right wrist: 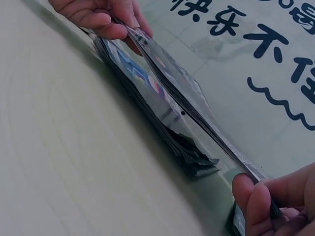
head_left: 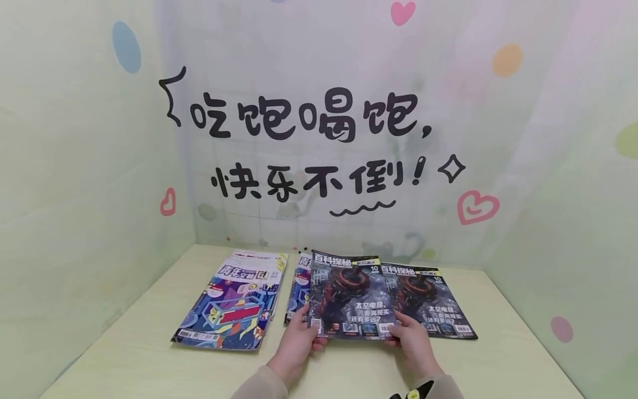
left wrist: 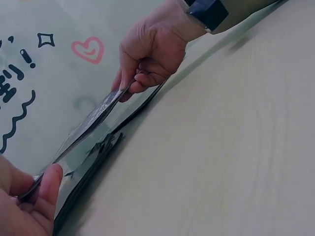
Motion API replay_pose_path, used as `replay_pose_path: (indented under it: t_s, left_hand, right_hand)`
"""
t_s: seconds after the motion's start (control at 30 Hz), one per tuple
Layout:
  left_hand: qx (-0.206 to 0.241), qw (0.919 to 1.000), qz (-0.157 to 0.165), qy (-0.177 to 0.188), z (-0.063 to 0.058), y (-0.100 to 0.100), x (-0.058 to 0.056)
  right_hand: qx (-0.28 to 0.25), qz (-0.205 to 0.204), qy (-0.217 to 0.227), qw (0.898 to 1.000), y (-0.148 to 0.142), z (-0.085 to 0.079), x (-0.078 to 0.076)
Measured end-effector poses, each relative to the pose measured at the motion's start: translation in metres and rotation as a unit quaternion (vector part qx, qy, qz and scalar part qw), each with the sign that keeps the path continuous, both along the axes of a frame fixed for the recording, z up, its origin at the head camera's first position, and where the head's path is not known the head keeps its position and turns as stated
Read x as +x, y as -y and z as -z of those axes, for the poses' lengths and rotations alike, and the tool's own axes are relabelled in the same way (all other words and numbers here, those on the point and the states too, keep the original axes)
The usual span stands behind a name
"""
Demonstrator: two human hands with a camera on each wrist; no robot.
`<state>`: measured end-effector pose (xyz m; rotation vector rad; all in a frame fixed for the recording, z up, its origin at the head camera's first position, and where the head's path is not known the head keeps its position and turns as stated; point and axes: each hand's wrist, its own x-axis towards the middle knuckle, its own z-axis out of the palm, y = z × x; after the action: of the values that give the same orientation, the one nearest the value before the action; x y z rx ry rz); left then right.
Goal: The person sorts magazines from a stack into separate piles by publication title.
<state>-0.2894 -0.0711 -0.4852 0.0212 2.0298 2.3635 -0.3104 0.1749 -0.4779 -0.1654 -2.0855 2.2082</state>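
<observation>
My left hand and right hand grip the two lower corners of a dark-covered magazine between thumbs and fingers. In the right wrist view the held magazine is raised above a pile of magazines and tilts, with its thick page edge showing. Behind its left side, a colourful blue-purple magazine is mostly hidden. At its right lies another magazine with the same dark cover, its left part overlapped by the held one.
On the left of the pale table lies a slightly fanned stack of magazines, a blue-purple cover on top. Pale fabric walls with printed writing and hearts close in the back and both sides.
</observation>
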Motion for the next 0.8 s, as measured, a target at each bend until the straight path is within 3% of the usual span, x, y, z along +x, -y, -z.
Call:
replay_pose_path:
  t_s: [0.2,0.6,0.8]
  left_hand:
    - [0.013,0.9999,0.006,-0.007,-0.006,-0.034,-0.002]
    - [0.048,0.9953,0.084,0.009,-0.009,-0.093,-0.006]
    - [0.039,0.9943,0.097,0.019,-0.011,-0.118,-0.008]
  right_hand:
    - [-0.003,0.004,0.006,1.000,-0.034,-0.004,-0.001]
    - [0.010,-0.009,0.041,0.999,-0.107,-0.007,-0.001]
    - [0.016,-0.020,0.052,0.998,-0.140,-0.008,-0.001]
